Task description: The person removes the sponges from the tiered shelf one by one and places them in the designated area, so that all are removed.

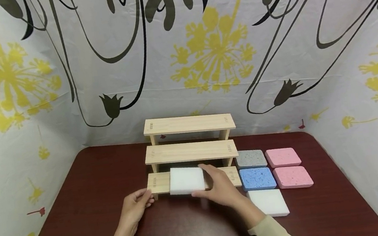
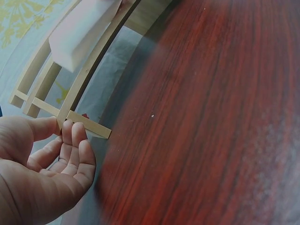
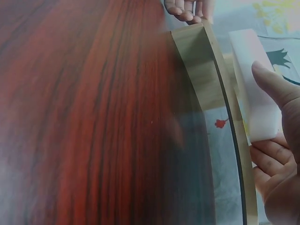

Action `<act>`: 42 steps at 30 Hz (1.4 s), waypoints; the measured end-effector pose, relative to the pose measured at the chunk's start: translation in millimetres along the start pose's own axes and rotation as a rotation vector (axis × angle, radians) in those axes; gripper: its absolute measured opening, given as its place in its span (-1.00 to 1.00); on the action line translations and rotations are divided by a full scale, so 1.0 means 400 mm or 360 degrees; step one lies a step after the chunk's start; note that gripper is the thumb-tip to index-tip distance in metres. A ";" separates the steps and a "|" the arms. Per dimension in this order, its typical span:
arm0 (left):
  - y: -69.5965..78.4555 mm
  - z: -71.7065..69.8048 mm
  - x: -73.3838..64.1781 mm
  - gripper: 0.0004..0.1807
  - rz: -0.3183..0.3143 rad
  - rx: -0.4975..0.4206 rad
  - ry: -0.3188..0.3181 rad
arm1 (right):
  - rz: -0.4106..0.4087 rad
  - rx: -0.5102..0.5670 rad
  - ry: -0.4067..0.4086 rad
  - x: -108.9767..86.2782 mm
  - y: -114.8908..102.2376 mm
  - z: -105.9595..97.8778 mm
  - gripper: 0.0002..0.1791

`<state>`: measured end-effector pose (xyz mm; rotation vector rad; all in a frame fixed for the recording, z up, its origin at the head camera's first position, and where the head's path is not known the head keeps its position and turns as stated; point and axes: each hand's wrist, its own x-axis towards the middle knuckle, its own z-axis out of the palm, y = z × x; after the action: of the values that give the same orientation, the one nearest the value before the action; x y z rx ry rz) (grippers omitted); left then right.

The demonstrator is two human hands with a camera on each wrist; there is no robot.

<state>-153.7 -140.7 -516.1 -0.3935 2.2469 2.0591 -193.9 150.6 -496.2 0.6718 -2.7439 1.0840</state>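
A light wooden three-step stand [image 1: 189, 151] is on the dark red-brown table. My left hand [image 1: 132, 208] pinches the left end of its lowest step; in the left wrist view the thumb and fingertips [image 2: 68, 127] meet at that wooden corner. A white sponge [image 1: 187, 180], a thick rectangular block, is at the lowest step, left of its middle. My right hand [image 1: 222, 187] grips this sponge by its right side, thumb at the front and fingers behind. In the right wrist view the thumb [image 3: 272, 84] lies along the sponge's face. Whether its underside touches the step, I cannot tell.
Right of the stand lie a grey sponge [image 1: 251, 159], a blue sponge [image 1: 257, 178], another white sponge [image 1: 268, 202] and two pink sponges, one farther back [image 1: 283, 157] and one nearer [image 1: 293, 177]. Behind the table [image 1: 88, 195] hangs a flower-patterned cloth [image 1: 154, 70].
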 end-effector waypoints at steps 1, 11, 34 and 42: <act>0.001 0.000 -0.001 -0.61 -0.0002 0.0005 0.0000 | -0.0005 -0.0004 0.0003 -0.004 0.000 -0.004 0.03; 0.000 -0.001 -0.001 -0.61 -0.0008 0.0026 -0.0007 | 0.0005 -0.0012 0.0030 -0.041 0.015 -0.038 0.03; -0.006 -0.001 -0.003 -0.60 -0.0006 0.0034 -0.0002 | -0.0004 -0.0028 0.0054 -0.104 0.073 -0.125 -0.02; -0.003 -0.003 -0.005 -0.58 -0.0001 0.0045 -0.0013 | 0.0018 -0.0027 0.0052 -0.122 0.107 -0.152 0.00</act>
<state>-151.4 -141.7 -516.8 -0.3832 2.2681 2.0222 -172.2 236.8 -490.7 0.6313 -2.7293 1.0635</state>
